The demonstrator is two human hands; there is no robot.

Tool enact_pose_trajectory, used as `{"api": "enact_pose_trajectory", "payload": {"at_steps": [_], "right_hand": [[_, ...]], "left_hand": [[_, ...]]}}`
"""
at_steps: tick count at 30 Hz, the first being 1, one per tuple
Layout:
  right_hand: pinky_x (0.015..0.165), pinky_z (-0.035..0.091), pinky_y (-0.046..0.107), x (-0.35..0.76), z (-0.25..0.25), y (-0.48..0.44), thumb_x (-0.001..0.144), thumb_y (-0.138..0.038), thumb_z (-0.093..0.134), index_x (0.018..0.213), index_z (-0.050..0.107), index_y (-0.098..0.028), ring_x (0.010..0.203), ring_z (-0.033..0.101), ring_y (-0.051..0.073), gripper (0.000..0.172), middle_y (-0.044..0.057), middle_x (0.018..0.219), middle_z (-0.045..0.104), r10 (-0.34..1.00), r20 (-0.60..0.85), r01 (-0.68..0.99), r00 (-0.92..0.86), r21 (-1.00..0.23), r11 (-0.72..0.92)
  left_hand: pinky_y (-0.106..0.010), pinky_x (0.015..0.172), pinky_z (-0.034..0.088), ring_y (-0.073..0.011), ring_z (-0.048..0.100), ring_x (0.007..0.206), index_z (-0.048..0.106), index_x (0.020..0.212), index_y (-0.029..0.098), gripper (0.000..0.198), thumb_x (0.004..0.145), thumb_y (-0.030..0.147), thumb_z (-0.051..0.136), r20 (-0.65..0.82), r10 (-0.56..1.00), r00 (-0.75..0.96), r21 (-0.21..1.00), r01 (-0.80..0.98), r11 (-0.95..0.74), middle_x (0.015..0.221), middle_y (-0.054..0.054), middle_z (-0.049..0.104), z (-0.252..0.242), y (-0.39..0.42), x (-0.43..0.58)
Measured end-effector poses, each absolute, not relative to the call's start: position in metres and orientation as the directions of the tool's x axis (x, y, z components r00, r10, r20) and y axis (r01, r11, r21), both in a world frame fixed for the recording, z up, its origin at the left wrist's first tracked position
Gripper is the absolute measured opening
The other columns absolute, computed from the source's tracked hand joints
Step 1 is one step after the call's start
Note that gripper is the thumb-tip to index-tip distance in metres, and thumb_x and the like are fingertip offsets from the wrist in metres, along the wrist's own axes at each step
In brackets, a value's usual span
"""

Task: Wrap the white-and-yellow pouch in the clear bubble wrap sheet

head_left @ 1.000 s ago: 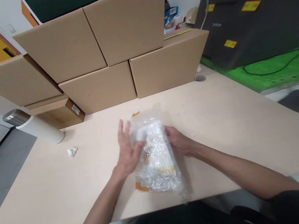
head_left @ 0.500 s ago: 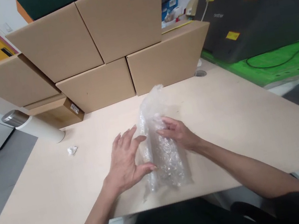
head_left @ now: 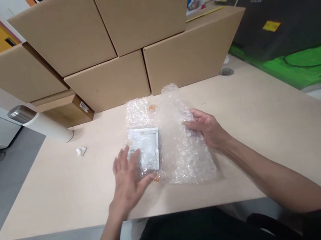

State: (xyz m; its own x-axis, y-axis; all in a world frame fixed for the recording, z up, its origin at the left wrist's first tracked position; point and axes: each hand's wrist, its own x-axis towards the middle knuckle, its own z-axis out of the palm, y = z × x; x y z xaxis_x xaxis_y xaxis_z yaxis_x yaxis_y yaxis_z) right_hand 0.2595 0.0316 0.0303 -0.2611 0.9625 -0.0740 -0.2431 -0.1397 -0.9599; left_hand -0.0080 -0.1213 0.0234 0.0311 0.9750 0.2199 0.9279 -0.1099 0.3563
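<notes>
A sheet of clear bubble wrap (head_left: 181, 149) lies spread on the pale wooden table (head_left: 259, 135) in front of me. On its left half rests a flat white packet (head_left: 146, 151). My left hand (head_left: 129, 181) lies flat with fingers spread, its fingertips on the packet's near left corner. My right hand (head_left: 208, 128) is open, palm down, and presses the right part of the bubble wrap, which bulges up towards the boxes.
Stacked cardboard boxes (head_left: 134, 42) wall off the table's far side. A white cylinder with a metal cap (head_left: 40, 124) lies at the left, a crumpled white scrap (head_left: 81, 151) near it. A dark machine on a green mat (head_left: 290, 10) stands at the right.
The bubble wrap was a bundle held upright between both hands. It now lies unrolled flat, with the white packet uncovered on its left half. The camera view has tilted down a little.
</notes>
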Motion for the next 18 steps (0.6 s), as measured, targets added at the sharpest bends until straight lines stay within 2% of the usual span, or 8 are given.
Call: {"api": "enact_pose_trajectory", "payload": {"at_steps": [2, 3, 7, 10, 12, 15, 16, 18], "right_hand": [[0.054, 0.042, 0.028, 0.261, 0.028, 0.033, 0.066, -0.041, 0.084, 0.101, 0.066, -0.026, 0.056, 0.053, 0.013, 0.043, -0.004, 0.071, 0.062, 0.968, -0.069, -0.213, -0.241, -0.97, -0.122], [0.054, 0.042, 0.028, 0.262, 0.028, 0.033, 0.066, -0.041, 0.083, 0.101, 0.066, -0.026, 0.056, 0.053, 0.013, 0.042, -0.004, 0.072, 0.063, 0.971, -0.061, -0.203, -0.232, -0.973, -0.11], [0.054, 0.042, 0.028, 0.266, 0.033, 0.035, 0.066, -0.04, 0.082, 0.099, 0.067, -0.027, 0.058, 0.054, 0.013, 0.039, -0.003, 0.076, 0.065, 0.978, -0.021, -0.194, -0.209, -0.979, -0.063], [0.057, 0.045, 0.028, 0.272, 0.038, 0.039, 0.063, -0.039, 0.083, 0.097, 0.067, -0.026, 0.062, 0.057, 0.014, 0.039, -0.002, 0.082, 0.068, 0.984, -0.011, -0.209, -0.176, -0.977, -0.048], [0.058, 0.046, 0.029, 0.276, 0.038, 0.043, 0.061, -0.037, 0.085, 0.097, 0.068, -0.026, 0.064, 0.059, 0.014, 0.041, -0.001, 0.084, 0.069, 0.989, -0.019, -0.217, -0.144, -0.975, -0.05], [0.058, 0.047, 0.029, 0.278, 0.034, 0.046, 0.061, -0.037, 0.085, 0.098, 0.068, -0.026, 0.065, 0.06, 0.015, 0.043, -0.001, 0.084, 0.07, 0.993, -0.029, -0.212, -0.119, -0.976, -0.053], [0.059, 0.048, 0.029, 0.279, 0.033, 0.047, 0.061, -0.037, 0.085, 0.099, 0.068, -0.026, 0.065, 0.06, 0.015, 0.042, -0.001, 0.085, 0.07, 0.992, -0.026, -0.205, -0.12, -0.977, -0.05], [0.059, 0.049, 0.029, 0.278, 0.032, 0.047, 0.063, -0.037, 0.084, 0.101, 0.069, -0.026, 0.065, 0.061, 0.015, 0.042, -0.001, 0.085, 0.071, 0.991, -0.021, -0.19, -0.129, -0.981, -0.045]], "left_hand": [[-0.07, 0.116, 0.018, -0.0436, 0.018, 0.151, 0.036, 0.152, 0.031, 0.083, 0.081, 0.049, 0.076, 0.193, 0.969, 0.155, 0.258, 0.945, -0.203, 0.165, -0.015, 0.024, 0.018, -0.122, 0.007], [-0.069, 0.116, 0.02, -0.0429, 0.021, 0.15, 0.039, 0.15, 0.03, 0.08, 0.082, 0.044, 0.077, 0.185, 0.964, 0.188, 0.232, 0.945, -0.229, 0.163, -0.015, 0.028, 0.015, -0.121, 0.011], [-0.055, 0.107, 0.044, -0.0337, 0.053, 0.134, 0.062, 0.125, 0.026, 0.029, 0.096, 0.026, 0.057, 0.297, 0.939, 0.175, 0.273, 0.927, -0.259, 0.141, -0.011, 0.06, 0.005, -0.118, 0.001], [-0.044, 0.09, 0.056, -0.0263, 0.07, 0.107, 0.063, 0.117, 0.026, 0.022, 0.1, 0.027, 0.048, 0.37, 0.925, 0.082, 0.356, 0.908, -0.222, 0.12, -0.009, 0.072, 0.009, -0.121, -0.014], [-0.044, 0.088, 0.057, -0.0272, 0.069, 0.108, 0.059, 0.124, 0.025, 0.027, 0.098, 0.035, 0.055, 0.348, 0.934, 0.08, 0.357, 0.91, -0.211, 0.125, -0.011, 0.069, 0.014, -0.123, -0.017], [-0.052, 0.097, 0.05, -0.0341, 0.058, 0.126, 0.056, 0.131, 0.024, 0.043, 0.091, 0.038, 0.067, 0.316, 0.931, 0.184, 0.263, 0.925, -0.272, 0.144, -0.016, 0.055, 0.016, -0.123, -0.008], [-0.053, 0.099, 0.047, -0.035, 0.055, 0.128, 0.058, 0.129, 0.023, 0.039, 0.091, 0.033, 0.066, 0.306, 0.926, 0.22, 0.231, 0.927, -0.297, 0.145, -0.017, 0.054, 0.015, -0.121, -0.004], [-0.051, 0.097, 0.047, -0.033, 0.059, 0.123, 0.064, 0.117, 0.023, 0.024, 0.094, 0.022, 0.06, 0.296, 0.916, 0.269, 0.207, 0.918, -0.337, 0.137, -0.015, 0.061, 0.012, -0.117, 0.003]]}}
